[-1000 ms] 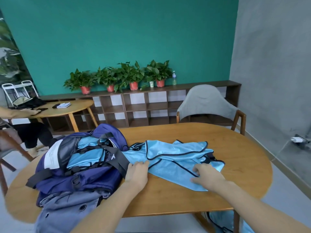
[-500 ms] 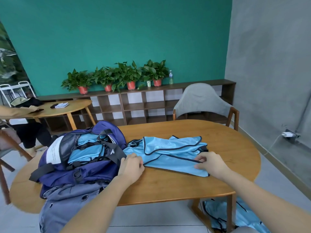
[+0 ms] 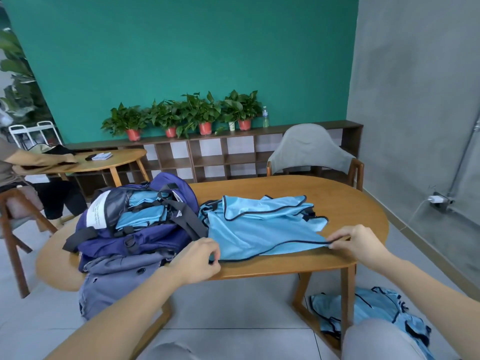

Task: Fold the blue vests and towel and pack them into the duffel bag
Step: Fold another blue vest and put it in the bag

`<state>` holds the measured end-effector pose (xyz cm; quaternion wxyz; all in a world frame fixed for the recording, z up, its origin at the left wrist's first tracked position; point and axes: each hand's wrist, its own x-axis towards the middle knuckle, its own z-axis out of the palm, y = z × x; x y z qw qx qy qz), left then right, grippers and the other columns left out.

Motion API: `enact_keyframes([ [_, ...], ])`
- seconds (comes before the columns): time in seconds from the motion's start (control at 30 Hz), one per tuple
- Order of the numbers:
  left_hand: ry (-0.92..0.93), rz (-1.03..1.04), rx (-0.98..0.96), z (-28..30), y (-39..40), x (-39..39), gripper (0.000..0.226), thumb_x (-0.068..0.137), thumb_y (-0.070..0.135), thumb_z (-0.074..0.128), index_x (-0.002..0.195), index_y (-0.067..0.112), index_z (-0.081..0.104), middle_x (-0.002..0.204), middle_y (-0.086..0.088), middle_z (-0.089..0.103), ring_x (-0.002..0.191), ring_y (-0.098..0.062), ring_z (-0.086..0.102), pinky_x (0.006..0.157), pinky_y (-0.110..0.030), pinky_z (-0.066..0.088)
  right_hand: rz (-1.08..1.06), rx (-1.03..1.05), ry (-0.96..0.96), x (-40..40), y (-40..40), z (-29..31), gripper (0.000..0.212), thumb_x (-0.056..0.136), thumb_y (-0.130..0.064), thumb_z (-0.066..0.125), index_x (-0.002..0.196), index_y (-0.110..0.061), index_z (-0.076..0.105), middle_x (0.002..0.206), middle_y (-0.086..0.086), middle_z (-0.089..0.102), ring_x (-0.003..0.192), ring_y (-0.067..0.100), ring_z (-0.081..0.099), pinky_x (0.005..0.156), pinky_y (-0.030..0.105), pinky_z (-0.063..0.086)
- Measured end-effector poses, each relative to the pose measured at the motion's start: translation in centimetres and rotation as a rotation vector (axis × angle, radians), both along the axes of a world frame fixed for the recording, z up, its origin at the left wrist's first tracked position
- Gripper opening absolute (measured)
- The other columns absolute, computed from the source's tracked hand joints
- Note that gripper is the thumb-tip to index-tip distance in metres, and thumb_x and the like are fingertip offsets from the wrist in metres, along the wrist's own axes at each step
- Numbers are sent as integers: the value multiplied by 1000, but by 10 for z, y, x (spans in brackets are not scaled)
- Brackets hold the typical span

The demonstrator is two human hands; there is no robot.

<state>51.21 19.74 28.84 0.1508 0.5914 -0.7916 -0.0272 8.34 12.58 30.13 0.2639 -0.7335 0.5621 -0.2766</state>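
A light blue vest (image 3: 259, 224) with dark trim lies spread on the wooden table (image 3: 350, 203). My left hand (image 3: 200, 258) pinches its near hem at the left corner. My right hand (image 3: 355, 242) pinches the same hem at the right corner, so the edge runs taut between them along the table's front. To the left sits the open purple duffel bag (image 3: 124, 240) with folded blue vests (image 3: 140, 219) inside. More blue vests (image 3: 368, 315) lie in a heap on the floor by my right knee.
A grey garment (image 3: 114, 279) hangs off the table edge under the bag. A grey chair (image 3: 311, 152) stands behind the table. A person sits at a small round table (image 3: 114, 159) at the far left. Low shelves with potted plants (image 3: 187, 115) line the green wall.
Both hands went from lying flat on the vest to pinching its near hem, and they pulled that edge toward me and apart. The camera view dropped and shows more floor.
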Motion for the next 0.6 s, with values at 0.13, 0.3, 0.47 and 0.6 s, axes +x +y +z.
enact_keyframes([
  [0.13,-126,32,-5,-13,12,9,4,76,33,55,77,31,52,83,12,55,87,-13,55,82,-34,48,25,-18,142,-5,15,-29,29,92,-11,70,89,-39,74,103,-16,71,96,2,62,81,11,44],
  [0.3,-235,79,-190,-17,15,2,31,77,47,35,76,30,60,79,14,60,85,-12,58,75,-31,32,22,-130,262,7,24,-28,28,93,-18,55,93,-39,74,108,-14,68,100,9,61,84,25,46],
  [0.47,125,107,-196,-18,-19,-34,22,96,37,49,99,25,66,101,7,67,96,-17,62,86,-35,51,46,-242,188,52,3,-21,28,100,-19,50,119,-22,70,124,-6,67,115,13,60,98,30,49],
  [0.6,175,78,94,-26,-49,-64,43,99,51,51,133,26,59,138,0,57,127,-19,53,109,-39,41,188,-145,296,87,-16,-22,48,98,-46,57,140,-22,56,144,-2,53,132,14,48,110,30,37],
])
